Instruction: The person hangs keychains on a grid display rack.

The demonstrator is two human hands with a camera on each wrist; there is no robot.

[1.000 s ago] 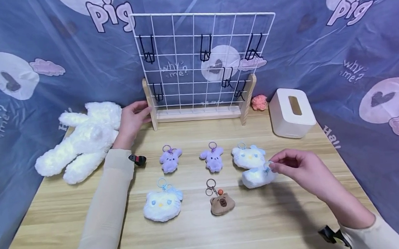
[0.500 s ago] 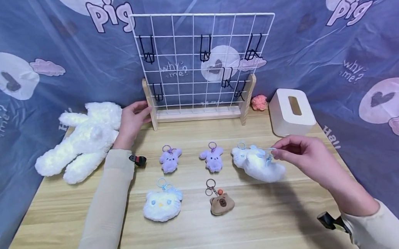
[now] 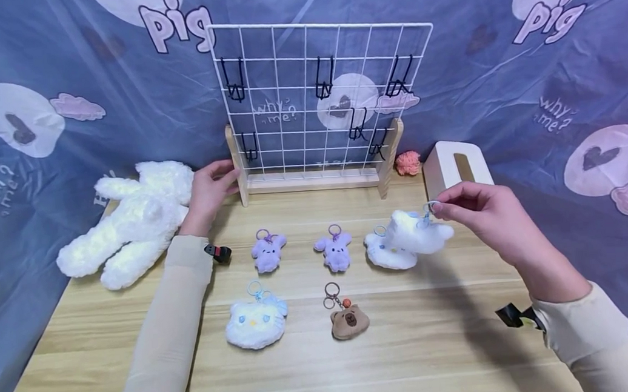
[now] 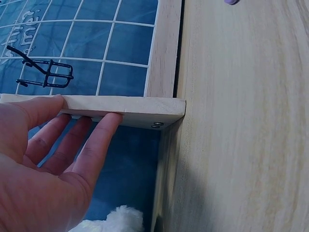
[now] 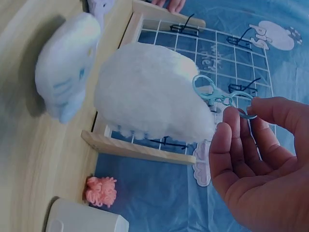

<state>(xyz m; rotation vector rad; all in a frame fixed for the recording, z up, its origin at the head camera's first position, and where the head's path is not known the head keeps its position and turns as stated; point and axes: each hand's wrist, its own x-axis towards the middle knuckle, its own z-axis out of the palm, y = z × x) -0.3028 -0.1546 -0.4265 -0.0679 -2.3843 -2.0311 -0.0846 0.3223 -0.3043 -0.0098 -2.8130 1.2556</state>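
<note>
My right hand (image 3: 479, 209) pinches the blue ring (image 5: 244, 104) of a white plush keychain (image 5: 149, 92), which hangs tilted above the table. Behind it in the head view, a similar white cat keychain (image 3: 388, 257) lies partly hidden. My left hand (image 3: 213, 189) holds the left wooden post (image 4: 125, 104) of a white wire grid rack (image 3: 313, 178), thumb at the front edge and fingertips against the outer face. Two purple plush keychains (image 3: 267, 254) lie in front of the rack. Nearer lie another white cat keychain (image 3: 254, 323) and a brown capybara keychain (image 3: 350, 322).
Black hooks (image 3: 324, 86) hang at several places on the grid. A white plush toy (image 3: 141, 220) lies beside the left arm. A pink fuzzy ball (image 3: 408, 162) and a white tissue box (image 3: 448, 162) stand at the back right. Patterned blue fabric (image 3: 503, 85) hangs behind.
My right hand has lifted the white plush keychain off the table and moved it up and back, now in front of the other white one. The left hand stays at the post.
</note>
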